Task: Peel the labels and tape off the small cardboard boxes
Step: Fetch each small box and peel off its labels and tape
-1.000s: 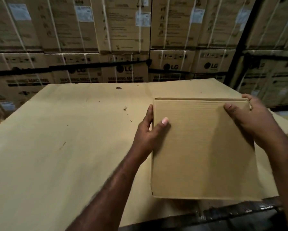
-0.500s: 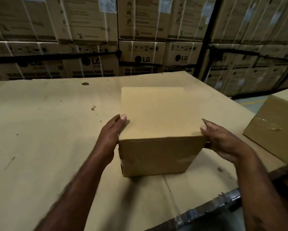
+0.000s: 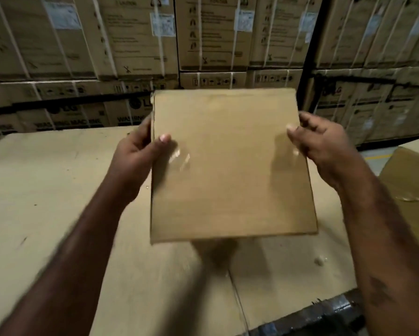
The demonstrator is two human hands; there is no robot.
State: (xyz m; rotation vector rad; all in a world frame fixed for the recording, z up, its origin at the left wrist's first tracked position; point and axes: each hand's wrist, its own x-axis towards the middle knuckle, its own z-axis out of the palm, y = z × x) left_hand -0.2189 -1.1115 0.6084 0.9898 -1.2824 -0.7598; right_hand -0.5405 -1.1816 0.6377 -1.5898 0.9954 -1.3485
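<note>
Small cardboard box (image 3: 230,163) held up between both hands, above the cardboard-covered table (image 3: 46,195).

Left hand (image 3: 135,156) grips its left edge, thumb on the facing side beside a clear tape scrap (image 3: 179,157) — right hand (image 3: 322,144) holds the right edge, fingers curled.

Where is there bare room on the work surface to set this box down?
The widest bare patch is the cardboard sheet left of the left hand, running back to the stacked cartons. Below the held box it is free too. The right is crowded: a second box and a tape scrap.
</note>
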